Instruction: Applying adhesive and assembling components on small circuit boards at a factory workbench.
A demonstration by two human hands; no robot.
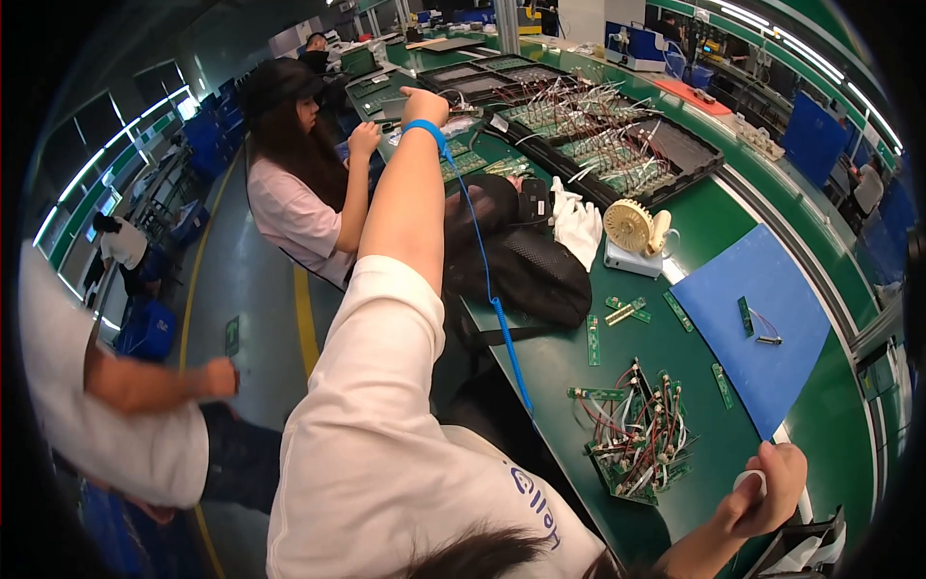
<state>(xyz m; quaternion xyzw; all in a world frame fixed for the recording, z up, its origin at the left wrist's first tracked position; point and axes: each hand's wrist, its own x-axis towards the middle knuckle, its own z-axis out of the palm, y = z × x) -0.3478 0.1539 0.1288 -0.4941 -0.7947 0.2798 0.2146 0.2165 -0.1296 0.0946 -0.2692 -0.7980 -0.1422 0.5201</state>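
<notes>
Far ahead over the bench, my left hand is stretched out at the end of a raised arm. A blue wrist strap with a coiled cord circles that wrist. One finger or the thumb juts left; the others are hidden, so its grip is unclear. At the lower right, my right hand is closed around a small white rounded thing, mostly covered by the fingers. It is beside the near corner of a blue mat. A circuit board with wires lies on that mat. Left of the hand sits a heap of wired circuit boards.
Loose narrow boards lie on the green bench. A cream fan, white gloves and a black bag stand farther off. Black trays hold wired boards. A seated co-worker and a blurred person are at left.
</notes>
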